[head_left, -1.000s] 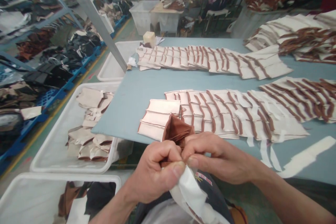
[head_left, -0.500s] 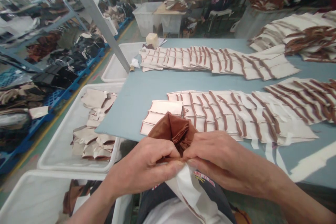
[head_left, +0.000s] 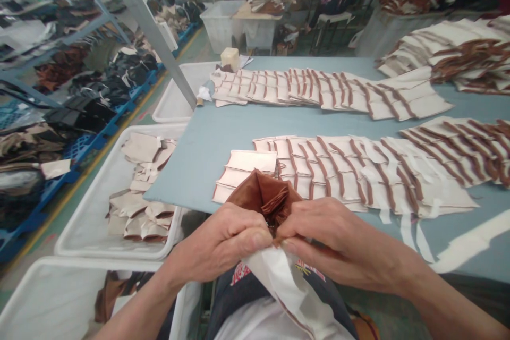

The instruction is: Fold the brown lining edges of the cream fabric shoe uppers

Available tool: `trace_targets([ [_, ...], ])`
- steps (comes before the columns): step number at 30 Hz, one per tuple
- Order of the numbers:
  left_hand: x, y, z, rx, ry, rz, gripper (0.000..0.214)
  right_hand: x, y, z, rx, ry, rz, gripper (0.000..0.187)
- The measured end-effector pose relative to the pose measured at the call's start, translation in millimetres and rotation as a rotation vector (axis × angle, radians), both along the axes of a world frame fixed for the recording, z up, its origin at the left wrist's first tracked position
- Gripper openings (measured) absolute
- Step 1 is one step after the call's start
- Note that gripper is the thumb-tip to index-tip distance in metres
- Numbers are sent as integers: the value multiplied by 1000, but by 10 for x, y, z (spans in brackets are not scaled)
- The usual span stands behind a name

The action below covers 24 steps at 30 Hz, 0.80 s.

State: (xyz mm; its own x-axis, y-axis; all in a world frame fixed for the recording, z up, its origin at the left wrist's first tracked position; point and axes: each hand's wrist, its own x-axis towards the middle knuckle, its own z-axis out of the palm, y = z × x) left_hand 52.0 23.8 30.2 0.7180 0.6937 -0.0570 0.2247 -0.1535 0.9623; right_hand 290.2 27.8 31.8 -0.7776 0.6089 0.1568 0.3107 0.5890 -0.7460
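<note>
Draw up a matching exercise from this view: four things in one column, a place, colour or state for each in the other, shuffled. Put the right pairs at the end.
Column one
1. brown-lined piece
2. pale yellow block
3. tabletop
4. long white strip

Column two
A. light blue
B. on the right, by the table's near edge
C. pinched by the left hand and the right hand
D. near the table's far left corner

Right pairs: 1-C, 2-D, 3-A, 4-B
</note>
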Motion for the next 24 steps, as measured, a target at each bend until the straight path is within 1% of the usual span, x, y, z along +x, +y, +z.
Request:
trace_targets([
  [3,50,-60,18,100,127,55,51,-11,-21,25,30,-69,-26,27],
  [5,92,-105,39,137,205,97,46,-12,-41,42,50,-101,-41,27],
  [7,132,-142,69,154,245,107,38,-1,-60,55,63,-114,-51,27],
  [10,177,-181,109,230,269,142,26,24,-68,51,39,-107,-33,28],
  [12,193,-200,109,245,232,166,25,33,-52,29,-8,-62,-10,30],
  [13,199,-207,96,218,175,153,25,33,-39,13,-42,-9,5,32],
  [16,211,-216,12,98,-114,68,25,15,3,-43,-208,216,79,42],
  [18,222,-215,-54,122,-254,74,26,2,17,-75,-260,299,83,46],
  [19,228,-217,-78,161,-279,93,26,-1,18,-87,-243,302,62,46],
  [21,239,-232,-97,246,-258,124,26,3,7,-99,-156,278,12,41],
  [24,249,-292,-48,360,-188,115,26,29,-11,-102,-71,266,-29,32],
])
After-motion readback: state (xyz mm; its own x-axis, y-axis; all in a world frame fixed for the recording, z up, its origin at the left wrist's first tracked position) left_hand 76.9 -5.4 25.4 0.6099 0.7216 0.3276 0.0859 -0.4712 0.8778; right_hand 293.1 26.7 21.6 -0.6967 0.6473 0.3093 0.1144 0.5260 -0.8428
